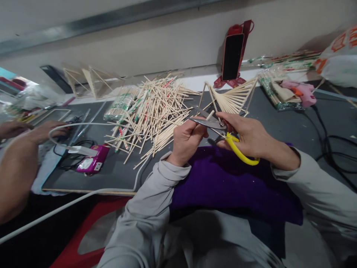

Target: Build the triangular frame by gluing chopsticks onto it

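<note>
My right hand [249, 136] is wrapped round a pair of yellow-handled scissors [242, 150], their blades apart and pointing left over my left hand. My left hand [187, 140] is closed, pinching a thin wooden chopstick [211, 114] whose end pokes up beside the blades. Whether the blades touch the stick I cannot tell. Just beyond my hands stands a twisted, fan-like structure of chopsticks [230, 98]. A big loose heap of chopsticks [158, 109] lies to the left of it. A purple cloth [234, 182] covers my lap below both hands.
A phone [232, 56] leans upright by the wall. A pink glue gun [305, 93] rests on packed chopsticks [279, 97] at right. A magenta power strip [93, 160] with a white cable sits at left, near another person's arm [19, 160]. Further frames of sticks [90, 82] stand behind.
</note>
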Tool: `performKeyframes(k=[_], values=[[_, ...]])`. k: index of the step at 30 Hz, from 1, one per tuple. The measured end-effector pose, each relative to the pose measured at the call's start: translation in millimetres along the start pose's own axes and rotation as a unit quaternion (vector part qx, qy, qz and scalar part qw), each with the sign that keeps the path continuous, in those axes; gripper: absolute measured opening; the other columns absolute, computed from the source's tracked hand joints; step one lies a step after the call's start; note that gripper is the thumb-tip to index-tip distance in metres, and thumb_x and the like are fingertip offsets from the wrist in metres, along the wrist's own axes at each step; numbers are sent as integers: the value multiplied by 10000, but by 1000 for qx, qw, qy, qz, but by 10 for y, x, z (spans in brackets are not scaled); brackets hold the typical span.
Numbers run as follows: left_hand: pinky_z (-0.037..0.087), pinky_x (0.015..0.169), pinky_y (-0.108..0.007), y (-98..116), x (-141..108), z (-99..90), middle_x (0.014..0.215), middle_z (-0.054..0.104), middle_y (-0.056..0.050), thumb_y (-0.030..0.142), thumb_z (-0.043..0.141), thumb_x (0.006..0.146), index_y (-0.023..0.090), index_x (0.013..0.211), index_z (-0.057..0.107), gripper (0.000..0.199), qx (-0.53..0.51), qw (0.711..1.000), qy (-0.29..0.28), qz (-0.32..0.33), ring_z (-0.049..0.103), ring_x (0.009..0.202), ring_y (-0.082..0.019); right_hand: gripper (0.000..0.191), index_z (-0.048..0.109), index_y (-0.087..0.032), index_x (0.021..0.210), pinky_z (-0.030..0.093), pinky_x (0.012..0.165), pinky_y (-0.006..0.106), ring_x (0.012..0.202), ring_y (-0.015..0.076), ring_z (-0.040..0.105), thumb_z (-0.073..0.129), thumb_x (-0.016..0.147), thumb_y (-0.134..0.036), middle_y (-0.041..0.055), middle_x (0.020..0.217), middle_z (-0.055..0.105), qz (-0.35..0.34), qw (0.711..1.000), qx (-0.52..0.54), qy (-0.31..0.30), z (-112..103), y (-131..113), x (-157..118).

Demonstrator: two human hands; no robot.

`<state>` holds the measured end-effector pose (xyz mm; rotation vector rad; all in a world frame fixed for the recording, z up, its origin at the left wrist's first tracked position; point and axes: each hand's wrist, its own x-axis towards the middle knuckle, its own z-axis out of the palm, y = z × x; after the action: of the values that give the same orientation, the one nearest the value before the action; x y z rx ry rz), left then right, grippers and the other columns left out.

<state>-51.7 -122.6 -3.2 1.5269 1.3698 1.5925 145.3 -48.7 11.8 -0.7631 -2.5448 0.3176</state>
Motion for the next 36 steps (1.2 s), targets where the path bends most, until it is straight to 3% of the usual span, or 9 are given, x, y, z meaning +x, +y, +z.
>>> performKeyframes(k=[5, 10, 17, 25, 29, 32, 36], values=[[428, 563, -212, 33, -12, 14, 657, 622, -9, 411, 572, 930, 182, 697, 652, 336, 18, 999, -23, 41, 559, 587, -95, 703, 454, -180, 1413, 500, 785, 376, 941, 265, 649, 638, 801, -474, 138, 1222, 654, -10, 1000, 26, 0, -1, -9, -19], [421, 564, -204, -3, -17, 26, 629, 595, 14, 343, 574, 940, 174, 708, 633, 293, -12, 997, -16, 80, 513, 547, -72, 651, 494, -187, 1374, 513, 732, 377, 832, 245, 636, 652, 813, -477, 111, 1067, 683, -43, 996, 83, 17, 7, 10, -27], [407, 513, -199, -53, -15, 15, 589, 576, 18, 359, 576, 940, 171, 713, 619, 298, -6, 998, 0, 63, 500, 513, -65, 528, 514, -226, 1339, 506, 681, 395, 777, 262, 624, 559, 813, -228, 100, 945, 674, -41, 996, 74, 15, -17, 9, -39], [377, 438, -187, -7, 11, 41, 577, 604, 6, 377, 581, 925, 157, 663, 615, 344, -11, 1000, 2, 23, 462, 433, -46, 521, 567, -141, 1256, 445, 641, 320, 735, 211, 597, 527, 738, -171, 77, 898, 666, -41, 998, 26, 28, 22, 54, -42], [364, 386, -174, 23, 47, 52, 618, 632, 32, 363, 691, 830, 175, 821, 618, 202, -52, 999, 13, -1, 455, 396, -42, 483, 581, -118, 1247, 423, 637, 297, 706, 179, 580, 556, 772, -202, 77, 929, 682, -33, 999, 19, 35, 19, 51, -39], [371, 400, -174, 3, 55, 37, 612, 621, 39, 373, 709, 818, 184, 803, 605, 217, -40, 999, 29, 12, 458, 412, -44, 487, 570, -108, 1279, 424, 633, 294, 705, 176, 586, 579, 818, -267, 80, 937, 687, -19, 999, 25, 31, 26, 32, -31], [384, 451, -188, -35, 42, 1, 649, 642, 12, 383, 664, 865, 181, 764, 637, 227, 1, 999, 33, 33, 493, 487, -62, 636, 533, -131, 1345, 443, 643, 304, 733, 201, 620, 641, 812, -460, 87, 949, 690, 0, 1000, 25, 17, 36, 22, -27]])
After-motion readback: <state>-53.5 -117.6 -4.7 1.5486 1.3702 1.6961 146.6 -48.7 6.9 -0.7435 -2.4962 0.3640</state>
